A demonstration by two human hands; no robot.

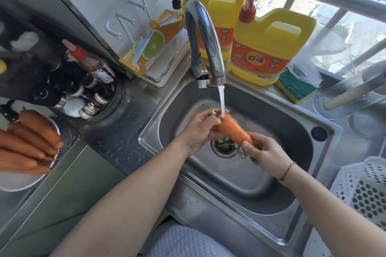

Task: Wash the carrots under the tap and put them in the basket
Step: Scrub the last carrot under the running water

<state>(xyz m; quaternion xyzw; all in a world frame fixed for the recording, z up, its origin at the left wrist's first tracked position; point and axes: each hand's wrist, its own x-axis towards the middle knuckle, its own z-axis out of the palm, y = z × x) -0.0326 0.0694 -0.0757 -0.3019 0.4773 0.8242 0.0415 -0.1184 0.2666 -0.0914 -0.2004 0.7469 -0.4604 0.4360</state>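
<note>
Head view, from nine o'clock across to three: a white plate at the left edge carries a heap of unwashed carrots, their narrow ends aimed toward the sink. Just up from it, toward ten o'clock, a round rack holds dark sauce bottles with pale caps. Near twelve o'clock a shallow white tray bears an orange cardboard box printed with lime slices.

At the centre a stainless steel sink lies under a curved tap, and a thin white stream of water falls onto the carrot held over the drain strainer (bits of scrap lie in it). That carrot is stout, bright orange and wet, its thick stalk end up at eleven o'clock, its narrow end down at four o'clock. The left hand wraps its fingers round the thick end; the right hand pinches the narrow end.

Behind the sink, at one o'clock, stand two yellow detergent jugs with red pump tops, a green-and-yellow sponge beside them. A white perforated basket sits at four o'clock; no carrot shows in the part in view.
</note>
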